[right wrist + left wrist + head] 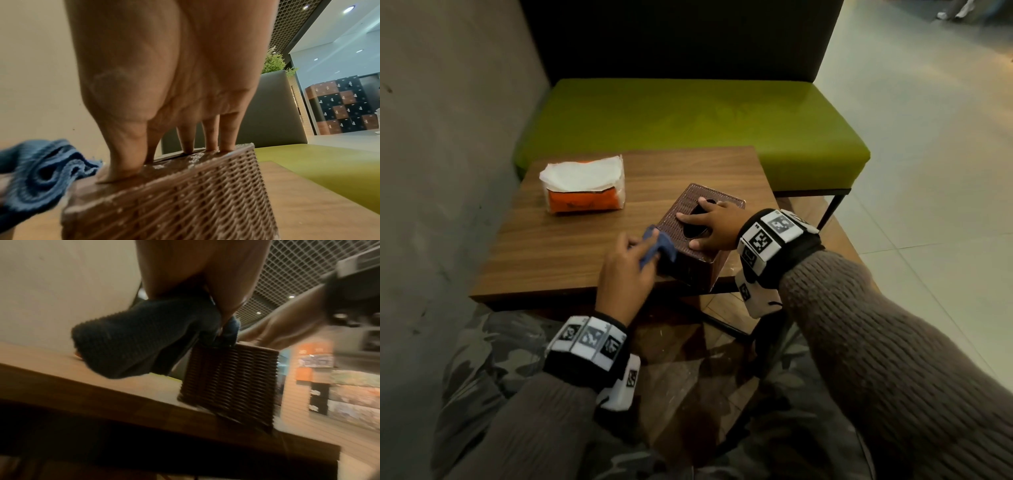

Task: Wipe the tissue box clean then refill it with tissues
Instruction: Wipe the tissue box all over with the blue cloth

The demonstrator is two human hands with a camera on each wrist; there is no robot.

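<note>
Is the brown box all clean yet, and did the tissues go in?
Not yet. Wiping is under way: the left hand holds a blue cloth against the tissue box side, while the right hand presses on its top. White specks show on the box top in the right wrist view. The tissue pack sits on the table, so refilling is left.

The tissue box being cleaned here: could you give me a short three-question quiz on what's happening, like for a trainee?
1. True or false: the left hand holds a blue cloth.
2. Where does the right hand rest? A) on the tissue box B) on the bench
3. Fill in: the tissue pack lies on the ____.

Key: 1 true; 2 A; 3 table.
</note>
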